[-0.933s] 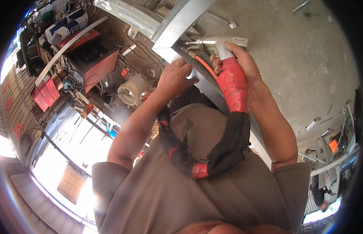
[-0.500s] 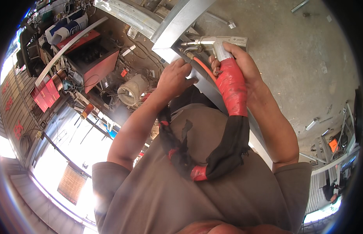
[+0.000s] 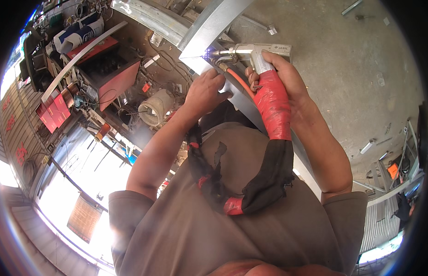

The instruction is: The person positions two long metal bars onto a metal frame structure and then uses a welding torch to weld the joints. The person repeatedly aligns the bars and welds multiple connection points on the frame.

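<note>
My right hand [image 3: 290, 76] is wrapped around the handle of a silver welding gun [image 3: 260, 57], its grip bound in red tape [image 3: 273, 106]. The gun's nozzle points left at the inner corner of a shiny metal frame [image 3: 216, 27], where a small violet-blue glow [image 3: 207, 53] shows. An orange hose [image 3: 240, 80] runs beside the gun. From the grip, a black-sleeved cable [image 3: 269, 165] loops across my chest. My left hand [image 3: 205, 92] is closed on the frame's near bar, just below the glowing corner, with its fingertips partly hidden.
Left of the frame lie a white bucket [image 3: 156, 108], tangled cables [image 3: 170, 57] and an open red box [image 3: 108, 69]. A long curved metal strip [image 3: 80, 55] crosses that box. Metal offcuts [image 3: 368, 146] are scattered over the concrete floor [image 3: 333, 60] at right.
A violet-blue glow has appeared at the gun's nozzle by the frame corner. The gun's taped grip has shifted very slightly; my left hand stays in place.
</note>
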